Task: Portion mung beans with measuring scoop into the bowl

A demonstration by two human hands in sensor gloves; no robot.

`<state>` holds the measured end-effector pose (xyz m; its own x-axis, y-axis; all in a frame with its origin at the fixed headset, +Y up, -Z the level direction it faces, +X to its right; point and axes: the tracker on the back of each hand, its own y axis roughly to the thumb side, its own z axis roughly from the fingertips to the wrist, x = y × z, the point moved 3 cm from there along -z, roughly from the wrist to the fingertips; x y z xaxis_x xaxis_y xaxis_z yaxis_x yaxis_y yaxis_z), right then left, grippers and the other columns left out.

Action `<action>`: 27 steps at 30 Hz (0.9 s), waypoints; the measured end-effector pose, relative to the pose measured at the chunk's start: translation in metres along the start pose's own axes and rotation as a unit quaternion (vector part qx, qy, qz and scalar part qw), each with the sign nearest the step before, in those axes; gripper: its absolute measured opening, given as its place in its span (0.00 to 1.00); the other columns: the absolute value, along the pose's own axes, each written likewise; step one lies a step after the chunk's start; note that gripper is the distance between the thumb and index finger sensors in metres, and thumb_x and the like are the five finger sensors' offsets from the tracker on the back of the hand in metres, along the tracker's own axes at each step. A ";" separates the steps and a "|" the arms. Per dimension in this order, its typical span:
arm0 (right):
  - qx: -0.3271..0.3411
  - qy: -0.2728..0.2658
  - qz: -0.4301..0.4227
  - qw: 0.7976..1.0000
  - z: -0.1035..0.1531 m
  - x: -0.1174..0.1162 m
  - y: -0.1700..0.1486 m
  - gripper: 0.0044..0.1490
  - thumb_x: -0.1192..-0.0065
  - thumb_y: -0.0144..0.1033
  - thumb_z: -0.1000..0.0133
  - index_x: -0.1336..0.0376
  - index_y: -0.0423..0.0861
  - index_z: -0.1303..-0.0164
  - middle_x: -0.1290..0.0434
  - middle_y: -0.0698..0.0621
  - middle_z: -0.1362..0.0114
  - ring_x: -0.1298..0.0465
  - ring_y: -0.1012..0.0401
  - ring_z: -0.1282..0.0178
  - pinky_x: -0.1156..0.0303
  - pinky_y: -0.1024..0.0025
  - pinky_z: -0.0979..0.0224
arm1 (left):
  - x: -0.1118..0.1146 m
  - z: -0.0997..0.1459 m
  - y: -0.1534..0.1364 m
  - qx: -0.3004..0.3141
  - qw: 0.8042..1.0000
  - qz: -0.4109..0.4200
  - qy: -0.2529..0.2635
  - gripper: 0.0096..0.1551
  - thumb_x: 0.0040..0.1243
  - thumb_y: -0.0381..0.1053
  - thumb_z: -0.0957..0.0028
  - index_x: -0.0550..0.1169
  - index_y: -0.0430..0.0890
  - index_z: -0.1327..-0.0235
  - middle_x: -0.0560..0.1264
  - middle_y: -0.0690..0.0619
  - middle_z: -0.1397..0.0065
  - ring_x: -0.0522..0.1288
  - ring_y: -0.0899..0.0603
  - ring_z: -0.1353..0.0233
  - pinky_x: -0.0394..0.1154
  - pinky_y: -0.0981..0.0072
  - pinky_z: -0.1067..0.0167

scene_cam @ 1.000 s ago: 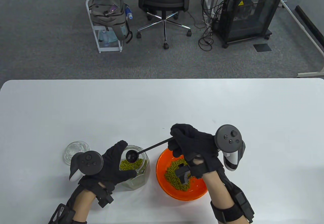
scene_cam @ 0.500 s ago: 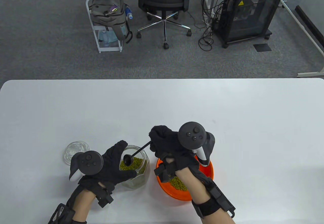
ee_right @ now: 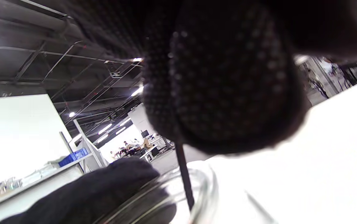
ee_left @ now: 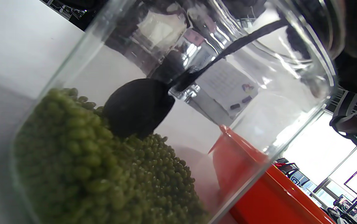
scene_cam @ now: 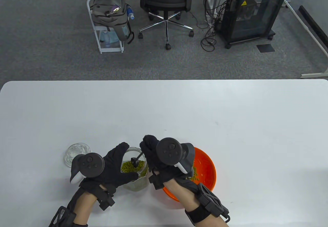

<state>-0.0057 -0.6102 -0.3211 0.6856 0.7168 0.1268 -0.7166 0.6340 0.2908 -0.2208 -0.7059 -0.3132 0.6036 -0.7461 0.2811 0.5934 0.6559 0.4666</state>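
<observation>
A glass jar (scene_cam: 139, 182) of green mung beans (scene_cam: 128, 167) stands near the table's front edge, and my left hand (scene_cam: 115, 165) wraps around its left side. My right hand (scene_cam: 151, 152) grips the handle of a black measuring scoop (scene_cam: 135, 161), whose head is down inside the jar. In the left wrist view the scoop head (ee_left: 136, 107) presses into the mung beans (ee_left: 97, 174). The right wrist view shows the scoop handle (ee_right: 184, 179) running from my gloved fingers (ee_right: 222, 93) into the jar mouth (ee_right: 166, 196). The orange bowl (scene_cam: 208, 165) holding some mung beans (scene_cam: 194, 177) sits right of the jar, partly under my right wrist.
A glass jar lid (scene_cam: 77, 153) lies left of the jar, behind my left hand. The white table (scene_cam: 179, 109) stretches away behind the jar and bowl. An office chair (scene_cam: 165, 4), a cart (scene_cam: 107, 19) and a black cabinet (scene_cam: 252, 14) stand on the floor beyond it.
My right hand has swung left from over the bowl to the jar, tilting the scoop steeply and lowering its head into the beans. The left hand stayed on the jar.
</observation>
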 end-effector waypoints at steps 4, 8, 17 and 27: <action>0.003 0.024 -0.031 0.999 -0.002 -0.008 -0.010 0.27 0.30 0.44 0.48 0.24 0.40 0.47 0.09 0.47 0.64 0.10 0.59 0.76 0.14 0.66 0.65 | 0.000 0.000 0.000 0.000 1.000 0.000 0.000 0.75 0.63 0.85 0.54 0.46 0.35 0.20 0.52 0.30 0.16 0.59 0.20 0.20 0.57 0.21 0.28; -0.037 0.090 -0.132 0.986 -0.006 -0.018 -0.028 0.27 0.31 0.44 0.48 0.24 0.40 0.46 0.10 0.46 0.63 0.10 0.58 0.74 0.15 0.65 0.64 | 0.000 0.000 0.000 0.000 1.000 0.000 0.000 0.75 0.63 0.86 0.54 0.46 0.35 0.20 0.52 0.30 0.16 0.59 0.20 0.20 0.57 0.21 0.28; -0.103 0.149 -0.243 0.953 -0.007 -0.024 -0.058 0.27 0.33 0.44 0.47 0.24 0.42 0.45 0.10 0.46 0.62 0.10 0.58 0.73 0.15 0.66 0.64 | 0.000 0.000 0.000 0.000 1.000 0.000 0.000 0.75 0.63 0.86 0.54 0.46 0.35 0.20 0.52 0.30 0.16 0.59 0.20 0.20 0.57 0.21 0.28; -0.182 0.127 -0.319 0.921 -0.001 -0.014 -0.089 0.27 0.33 0.43 0.47 0.25 0.39 0.46 0.10 0.45 0.63 0.10 0.59 0.75 0.14 0.66 0.66 | 0.000 0.000 0.000 0.000 1.000 0.000 0.000 0.75 0.63 0.86 0.54 0.46 0.35 0.20 0.52 0.30 0.16 0.59 0.20 0.20 0.57 0.21 0.28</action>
<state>0.0482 -0.6765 -0.3500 0.9633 0.1803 -0.1988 -0.2056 0.9719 -0.1147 -0.2208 -0.7060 -0.3134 0.6039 -0.7459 0.2808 0.5934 0.6560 0.4664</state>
